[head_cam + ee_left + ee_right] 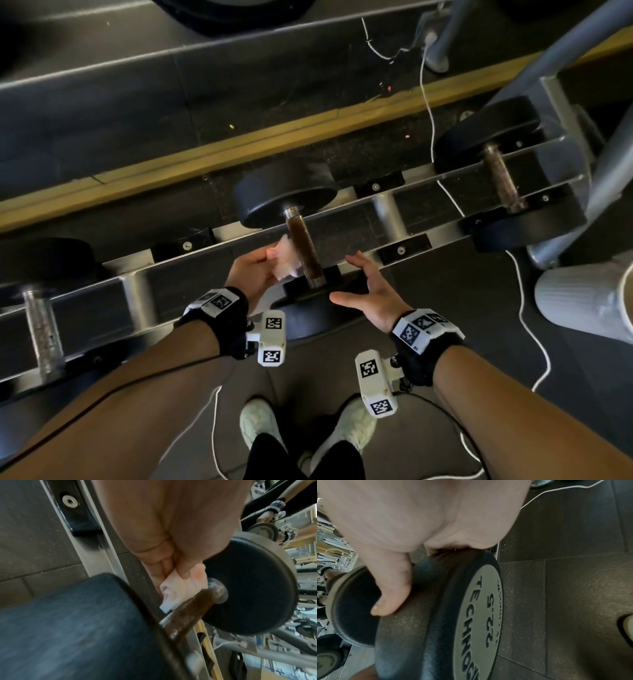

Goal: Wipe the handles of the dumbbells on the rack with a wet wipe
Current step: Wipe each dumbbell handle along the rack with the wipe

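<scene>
A black dumbbell with a rusty brown handle [304, 250] [193, 612] lies across the grey rack [191, 260] in front of me. My left hand [260, 270] [173, 563] pinches a crumpled white wet wipe [285, 261] [178, 586] and holds it against the handle's left side. Just right of the handle, my right hand [368, 291] is spread with straight fingers over the dumbbell's near head. In the right wrist view that hand's thumb [392, 595] lies on the near head's rim [412, 635], marked 22.5. Two more dumbbells sit at the left [42, 329] and right [501, 178].
A white cable [520, 308] trails over the dark rubber floor on the right. The rack's grey upright [582, 44] rises at the upper right. My shoes [260, 425] stand just below the rack. A pale ribbed object [585, 301] sits at the right edge.
</scene>
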### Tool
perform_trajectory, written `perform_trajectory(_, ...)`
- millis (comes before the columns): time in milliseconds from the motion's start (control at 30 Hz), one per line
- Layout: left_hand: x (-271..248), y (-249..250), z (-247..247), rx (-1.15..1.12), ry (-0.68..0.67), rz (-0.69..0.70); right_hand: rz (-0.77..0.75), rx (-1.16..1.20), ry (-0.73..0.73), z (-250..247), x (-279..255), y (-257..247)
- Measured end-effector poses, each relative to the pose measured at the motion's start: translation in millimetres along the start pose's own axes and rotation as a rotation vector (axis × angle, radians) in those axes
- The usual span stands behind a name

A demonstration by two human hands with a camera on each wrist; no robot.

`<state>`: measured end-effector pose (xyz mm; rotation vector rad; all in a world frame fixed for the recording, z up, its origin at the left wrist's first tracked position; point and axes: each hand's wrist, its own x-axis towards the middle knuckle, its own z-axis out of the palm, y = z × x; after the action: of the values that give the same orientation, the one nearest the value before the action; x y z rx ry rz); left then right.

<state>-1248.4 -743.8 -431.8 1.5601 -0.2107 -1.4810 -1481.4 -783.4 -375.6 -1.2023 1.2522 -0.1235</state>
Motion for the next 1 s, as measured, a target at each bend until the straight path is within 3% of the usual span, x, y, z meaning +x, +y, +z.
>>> perform_trajectory(67, 8.4, 4.8, -2.3, -0.062, 0.107, 0.017, -0.008, 0.025, -0.005, 0.6, 0.0, -0.2)
perform_trajectory(133, 16.3, 7.8, 4.2, -0.108, 0.121, 0.045, -0.018, 0.026, -0.01, 1.2, 0.2, -1.0)
perform_trajectory(300, 12.8, 0.3, 25.0, 0.037, 0.028, 0.045, -0.028, 0.015, 0.011, 1.8, -1.1, -0.8)
perform_trajectory(500, -19.0, -8.9, 9.4, 0.245, -0.112, 0.034, -0.051, 0.028, 0.042, 5.5, -1.1, 3.3)
perform_trajectory(667, -7.5, 5.4, 4.0, -0.088, 0.068, -0.008, 0.007, -0.027, 0.056, 11.3, -4.5, 16.3)
perform_trajectory(733, -1.1, 11.0, 12.1, -0.124, 0.074, -0.002, 0.045, -0.047, 0.057, 13.1, -4.9, 20.5)
perform_trajectory(833, -0.2, 12.2, 22.7, 0.009, -0.003, 0.001, 0.085, -0.004, 0.074, 13.3, -2.4, 22.7)
perform_trajectory(1000, -21.0, 6.8, 9.9, 0.55, -0.175, 0.036, 0.083, 0.041, 0.104, 15.1, -0.6, 22.4)
